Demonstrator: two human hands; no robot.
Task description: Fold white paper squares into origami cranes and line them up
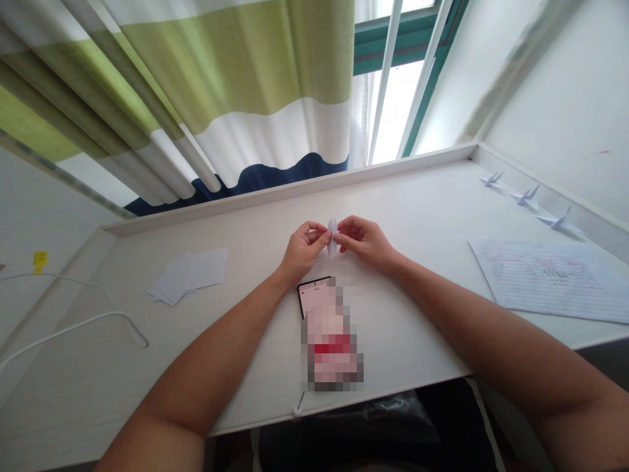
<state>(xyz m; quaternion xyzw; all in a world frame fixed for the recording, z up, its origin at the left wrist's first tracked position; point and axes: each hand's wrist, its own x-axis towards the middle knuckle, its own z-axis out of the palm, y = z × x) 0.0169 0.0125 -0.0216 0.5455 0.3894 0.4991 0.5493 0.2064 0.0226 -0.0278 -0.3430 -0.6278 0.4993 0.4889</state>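
Observation:
Between my two hands, a small piece of folded white paper [333, 237] stands upright, narrow and pointed at top and bottom. My left hand [307, 249] pinches its left side with thumb and fingers. From the other side, my right hand [366, 241] grips the paper's right edge, fingers curled. Just below the hands a phone [314, 295] lies face up on the white desk [265, 354], its screen mostly blurred out.
Loose white paper squares [189, 275] lie at the left, near a white cable [111, 314]. Several folded paper cranes, including one crane [527, 195], line the right edge. Below them is a stack of lined, written sheets [545, 272]. A raised rim [236, 193] borders the back, before a striped curtain [236, 59].

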